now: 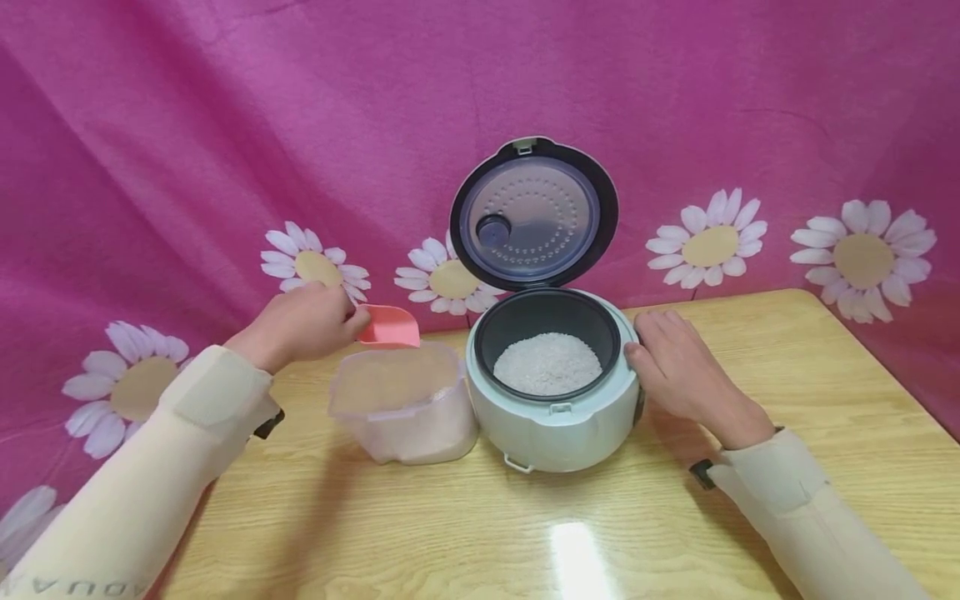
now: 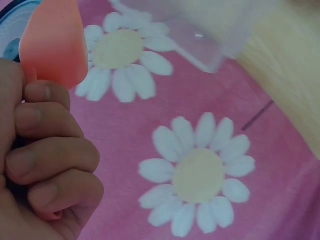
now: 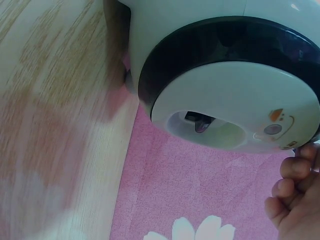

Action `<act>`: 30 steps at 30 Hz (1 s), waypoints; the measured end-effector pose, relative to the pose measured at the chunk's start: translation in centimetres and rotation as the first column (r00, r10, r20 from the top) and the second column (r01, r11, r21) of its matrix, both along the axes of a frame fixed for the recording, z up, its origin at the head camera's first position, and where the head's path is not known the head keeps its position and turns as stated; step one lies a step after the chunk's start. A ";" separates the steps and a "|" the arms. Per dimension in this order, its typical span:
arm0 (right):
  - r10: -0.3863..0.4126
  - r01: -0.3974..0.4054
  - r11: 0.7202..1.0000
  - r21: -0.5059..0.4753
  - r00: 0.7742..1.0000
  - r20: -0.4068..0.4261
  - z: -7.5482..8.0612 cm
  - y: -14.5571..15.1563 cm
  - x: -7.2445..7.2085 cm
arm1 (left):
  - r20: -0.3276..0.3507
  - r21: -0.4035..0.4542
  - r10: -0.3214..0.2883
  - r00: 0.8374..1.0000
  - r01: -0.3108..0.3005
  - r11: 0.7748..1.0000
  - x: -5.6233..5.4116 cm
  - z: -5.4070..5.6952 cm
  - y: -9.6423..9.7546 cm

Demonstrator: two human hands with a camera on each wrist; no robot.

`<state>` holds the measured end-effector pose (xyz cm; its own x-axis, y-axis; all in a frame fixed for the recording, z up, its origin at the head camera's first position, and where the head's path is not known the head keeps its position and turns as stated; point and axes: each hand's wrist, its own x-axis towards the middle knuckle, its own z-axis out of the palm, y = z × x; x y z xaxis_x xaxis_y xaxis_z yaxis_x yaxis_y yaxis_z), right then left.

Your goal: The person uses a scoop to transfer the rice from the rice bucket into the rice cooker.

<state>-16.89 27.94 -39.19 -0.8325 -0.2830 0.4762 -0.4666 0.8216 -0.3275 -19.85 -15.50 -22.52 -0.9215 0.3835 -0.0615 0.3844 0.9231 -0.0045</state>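
Note:
My left hand (image 1: 311,327) grips the handle of a coral-pink scoop (image 1: 392,327), its fingers curled round it in the left wrist view. The scoop is over the back of a translucent plastic container (image 1: 420,429), which has pale contents. Beside that container stands a pale mint rice cooker (image 1: 558,437) with its lid (image 1: 534,217) raised. White rice (image 1: 547,364) covers the bottom of its dark inner pot (image 1: 517,327). My right hand (image 1: 686,367) rests against the cooker's right side, thumb near the rim; in the right wrist view, its loosely bent fingers (image 3: 295,167) touch the cooker's edge.
Both vessels stand on a wood-grain table (image 1: 450,533). Behind it hangs a magenta cloth (image 1: 337,108) with white daisies. A small latch loop (image 1: 519,463) juts from the cooker's lower front. Dark straps circle both wrists.

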 end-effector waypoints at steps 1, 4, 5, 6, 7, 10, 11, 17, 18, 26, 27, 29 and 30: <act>-0.001 0.001 1.000 -0.001 1.000 0.005 0.0 0.0 0.0 | 0.008 -0.013 0.014 1.000 -0.013 1.000 0.1 -0.2 -0.3; -0.004 0.004 1.000 0.000 1.000 0.016 0.0 0.0 0.0 | 0.032 -0.041 0.045 0.998 -0.044 0.998 0.3 -1.0 -1.0; -0.004 0.004 1.000 0.000 1.000 0.015 0.0 0.0 0.0 | 0.039 -0.048 0.052 0.998 -0.050 0.998 0.4 -1.2 -1.2; -0.002 0.002 1.000 0.001 1.000 0.013 0.0 0.0 0.0 | 0.044 -0.054 0.057 0.997 -0.054 0.997 0.4 -1.5 -1.4; -0.002 0.002 1.000 0.000 1.000 0.013 0.0 0.0 0.0 | 0.049 -0.056 0.057 0.997 -0.054 0.997 0.5 -1.7 -1.6; -0.002 0.002 1.000 0.001 1.000 0.011 0.0 0.0 0.0 | 0.061 -0.062 0.059 0.996 -0.055 0.997 0.6 -2.3 -1.9; -0.002 0.002 1.000 0.001 1.000 0.011 0.0 0.0 0.0 | 0.068 -0.064 0.061 0.996 -0.057 0.996 0.6 -2.6 -2.0; -0.005 0.005 1.000 0.001 1.000 0.015 -0.1 -0.1 0.0 | 0.108 -0.109 0.077 0.991 -0.065 0.992 0.6 -4.4 -2.5; -0.005 0.005 1.000 0.001 1.000 0.013 -0.1 -0.1 0.0 | 0.110 -0.121 0.079 0.991 -0.065 0.990 0.6 -4.6 -2.6; -0.006 0.006 1.000 0.007 1.000 0.008 -0.2 0.1 -0.1 | 0.096 -0.195 0.049 0.994 -0.030 0.980 0.4 -6.0 -2.5; -0.006 0.006 1.000 0.007 1.000 0.007 -0.2 0.1 -0.1 | 0.091 -0.201 0.042 0.995 -0.023 0.979 0.4 -6.1 -2.4; -0.003 0.003 1.000 0.009 1.000 0.001 -0.2 0.1 -0.1 | 0.075 -0.210 0.028 0.997 -0.012 0.978 0.3 -6.2 -2.3; -0.002 0.002 1.000 0.009 1.000 -0.002 -0.1 0.1 -0.1 | 0.068 -0.214 0.022 0.997 -0.007 0.977 0.3 -6.2 -2.3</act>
